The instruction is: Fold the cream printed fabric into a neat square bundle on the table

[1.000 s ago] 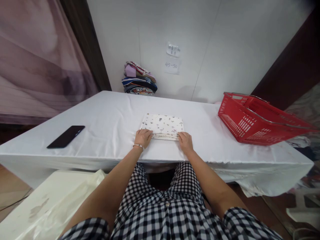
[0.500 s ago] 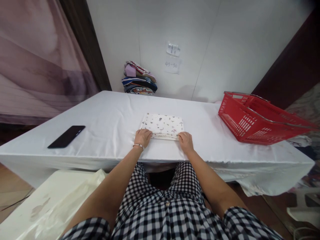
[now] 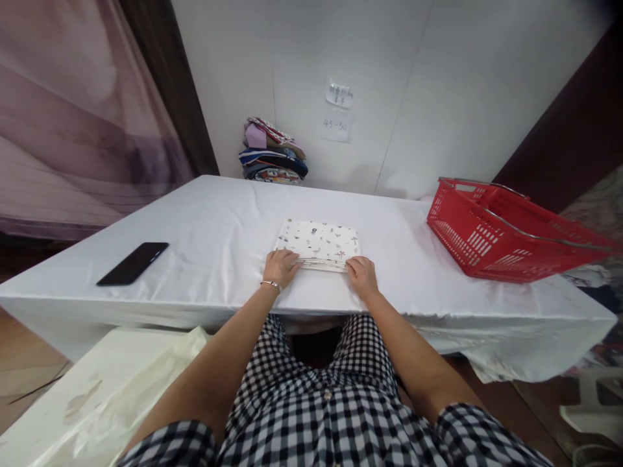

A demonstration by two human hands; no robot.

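A folded white cloth with small printed figures [image 3: 318, 241] lies flat on the white-covered table [image 3: 214, 240], right in front of me. My left hand [image 3: 281, 268], with a thin bracelet at the wrist, grips the cloth's near left corner. At the near right corner my right hand [image 3: 361, 275] holds the edge in the same way. Both hands rest on the table with fingers curled onto the layered near edge.
A black phone [image 3: 132, 263] lies on the table at the left. A red plastic basket [image 3: 506, 228] stands at the right end. A pile of folded clothes [image 3: 272, 150] sits against the far wall under two paper notes [image 3: 337, 110]. A cream-coloured sheet [image 3: 97, 395] lies low at my left.
My left hand's fingers have slid slightly further onto the cloth's near edge. The cloth and my right hand have stayed where they were.
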